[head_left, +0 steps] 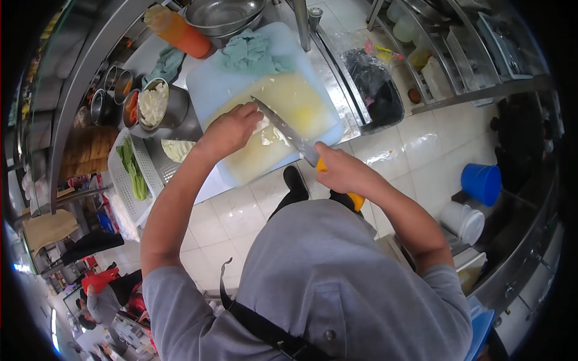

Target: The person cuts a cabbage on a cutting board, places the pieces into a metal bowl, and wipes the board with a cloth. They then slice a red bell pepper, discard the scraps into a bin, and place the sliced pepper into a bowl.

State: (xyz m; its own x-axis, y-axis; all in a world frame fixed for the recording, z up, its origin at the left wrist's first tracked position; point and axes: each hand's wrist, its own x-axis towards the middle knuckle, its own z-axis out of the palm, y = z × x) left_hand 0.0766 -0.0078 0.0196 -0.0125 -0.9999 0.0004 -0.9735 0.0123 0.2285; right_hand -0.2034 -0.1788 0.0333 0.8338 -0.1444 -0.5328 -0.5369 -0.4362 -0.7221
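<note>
My right hand (340, 170) is wrapped round the yellow handle of a kitchen knife (284, 128), whose long blade slants up and left over a yellowish cutting board (247, 165). Curled on the board left of the blade, my left hand (235, 129) presses on a pale piece of cabbage (261, 124), partly hidden by the fingers. Small white scraps (279, 136) lie along the blade. Left of my forearm rests a cabbage wedge (177, 150). Behind it stands a metal pot (176, 108) filled with cut cabbage (153, 103).
A teal cloth (250, 51) lies on the board's far end, near an orange-red bottle (180, 36) and metal bowls (223, 15). At left, a white basket (150, 171) holds green stalks (132, 168). A black-lined bin (379, 96) stands beyond the counter's right edge.
</note>
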